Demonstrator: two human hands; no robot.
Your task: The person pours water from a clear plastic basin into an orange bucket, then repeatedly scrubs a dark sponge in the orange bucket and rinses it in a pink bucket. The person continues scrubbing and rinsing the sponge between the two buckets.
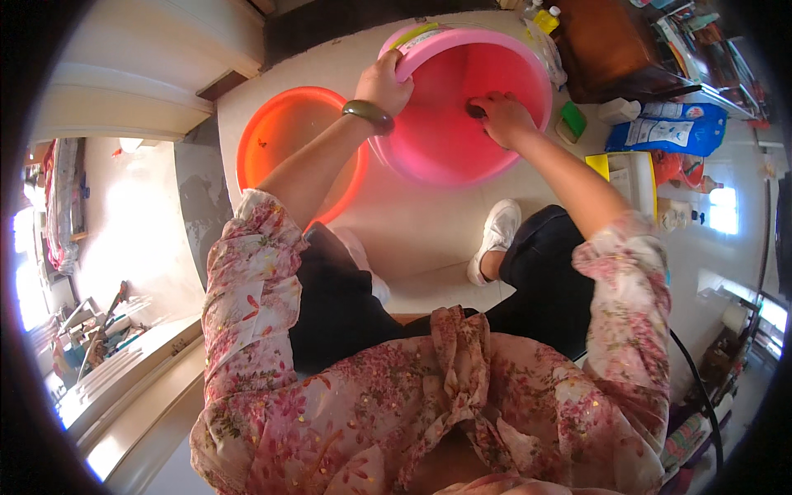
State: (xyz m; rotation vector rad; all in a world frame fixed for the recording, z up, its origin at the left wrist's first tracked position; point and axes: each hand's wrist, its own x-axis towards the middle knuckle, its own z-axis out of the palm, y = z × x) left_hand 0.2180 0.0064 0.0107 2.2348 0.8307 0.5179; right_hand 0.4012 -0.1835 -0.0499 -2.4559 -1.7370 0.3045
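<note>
A pink plastic basin (455, 170) is tilted on its side before me, its hollow facing me. My left hand (385, 86) grips its rim at the upper left, with a dark green bangle (369, 115) on the wrist. Inside the basin, my right hand (504, 117) is shut on a small dark object (476, 108), too hidden to name, near the inner wall. Left of the pink basin stands an orange plastic basin (247, 139) with a small dark mark on its inside. A yellow-green edge (416, 36) shows behind the pink rim.
Right of the basins are a green sponge or brush (573, 119), a blue plastic package (668, 131), a yellow-edged box (651, 179) and a brown wooden cabinet (603, 49). A yellow bottle (547, 21) stands at the top. My white shoe (498, 235) is on the tiled floor.
</note>
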